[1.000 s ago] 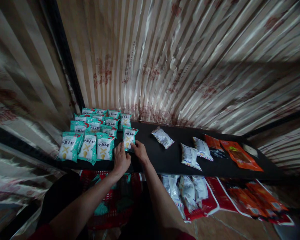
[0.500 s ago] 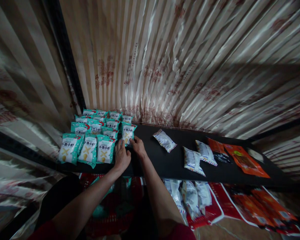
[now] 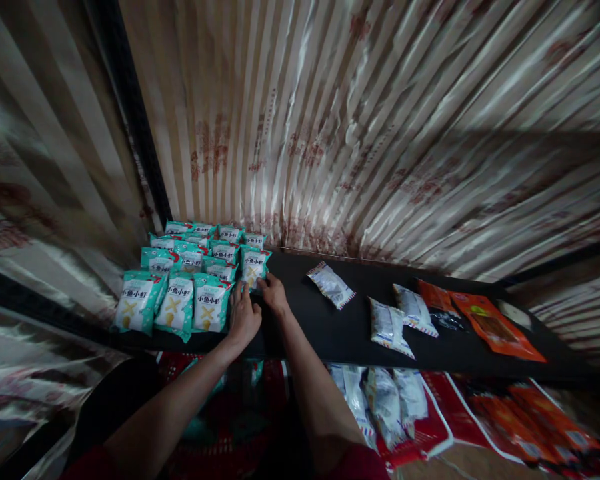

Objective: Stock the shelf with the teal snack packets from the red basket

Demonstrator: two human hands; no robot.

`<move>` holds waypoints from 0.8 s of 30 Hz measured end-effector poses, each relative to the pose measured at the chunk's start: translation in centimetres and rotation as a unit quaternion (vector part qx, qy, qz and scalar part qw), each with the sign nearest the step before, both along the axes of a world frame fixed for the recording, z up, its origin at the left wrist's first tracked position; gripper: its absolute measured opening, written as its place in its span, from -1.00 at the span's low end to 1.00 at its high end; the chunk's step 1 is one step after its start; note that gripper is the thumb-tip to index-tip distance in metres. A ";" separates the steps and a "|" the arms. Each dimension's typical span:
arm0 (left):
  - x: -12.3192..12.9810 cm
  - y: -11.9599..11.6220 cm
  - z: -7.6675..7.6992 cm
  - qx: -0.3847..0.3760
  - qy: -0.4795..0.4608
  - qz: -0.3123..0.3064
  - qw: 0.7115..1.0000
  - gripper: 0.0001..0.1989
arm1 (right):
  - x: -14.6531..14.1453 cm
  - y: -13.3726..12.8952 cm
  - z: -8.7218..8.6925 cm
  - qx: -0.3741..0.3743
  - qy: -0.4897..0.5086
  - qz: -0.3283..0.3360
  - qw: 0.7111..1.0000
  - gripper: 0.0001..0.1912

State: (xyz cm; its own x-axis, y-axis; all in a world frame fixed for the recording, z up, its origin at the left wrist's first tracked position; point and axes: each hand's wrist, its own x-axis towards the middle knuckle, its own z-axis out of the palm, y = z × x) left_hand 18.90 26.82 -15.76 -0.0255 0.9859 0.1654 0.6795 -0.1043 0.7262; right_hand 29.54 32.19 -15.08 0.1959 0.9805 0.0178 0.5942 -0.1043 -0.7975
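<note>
Upright at the right end of a group of teal-and-white snack bags stands one snack bag (image 3: 254,264), held low between my two hands. My left hand (image 3: 244,317) is at its lower left, fingers stretched up close together and thumb bent toward the bag. With bent fingers, my right hand (image 3: 274,293) grips its lower right edge. Just left of my left hand, a front-row snack bag (image 3: 210,305) leans on those behind. Several more matching bags fill the rows further back. The fingertips behind the held bag are partly hidden.
The black shelf (image 3: 300,320) also carries white snack packets (image 3: 331,285) and orange packets (image 3: 497,327) toward the right. Below its front edge are red baskets (image 3: 437,427) with more packets. A black post (image 3: 130,100) rises at the left, and a striped curtain (image 3: 330,133) hangs behind.
The held snack bag has shifted slightly left, against its neighbours. My right hand has moved a little left with it, while my left hand stays nearly in place.
</note>
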 end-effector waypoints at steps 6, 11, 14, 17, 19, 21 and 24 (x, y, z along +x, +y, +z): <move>0.2 0.3 -0.5 0.016 -0.007 0.001 1.000 -0.44 | -0.4 0.1 -0.4 -0.002 -0.016 -0.037 0.999 -0.69; 0.2 0.6 -0.3 0.019 -0.017 0.000 1.000 -0.43 | -0.4 0.2 -0.3 0.001 -0.017 -0.051 0.999 -0.67; 0.2 0.7 -0.3 0.006 -0.015 -0.005 1.000 -0.44 | -0.5 0.2 -0.1 -0.018 -0.057 -0.054 0.997 -0.63; 0.1 0.7 -0.4 -0.015 -0.010 -0.013 1.000 -0.44 | -0.5 0.0 0.1 -0.017 -0.096 -0.057 0.994 -0.61; 0.1 0.6 -0.5 -0.018 -0.011 -0.017 1.000 -0.43 | -0.6 -0.1 0.1 -0.011 -0.102 -0.061 0.993 -0.61; 0.2 0.5 -0.5 -0.018 -0.011 -0.019 1.000 -0.43 | -0.7 -0.3 -0.1 -0.004 -0.100 -0.069 0.993 -0.61; 0.2 0.5 -0.4 -0.023 -0.005 -0.019 1.000 -0.44 | -0.8 -0.7 -0.2 -0.002 -0.089 -0.076 0.993 -0.62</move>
State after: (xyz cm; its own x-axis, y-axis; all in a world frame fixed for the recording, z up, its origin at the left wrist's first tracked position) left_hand 19.12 27.28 -16.20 0.0105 0.9928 0.1194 0.6687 -0.0958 0.7374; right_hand 28.76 31.49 -15.31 0.3349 0.9402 0.0617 0.7030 -0.2057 -0.6807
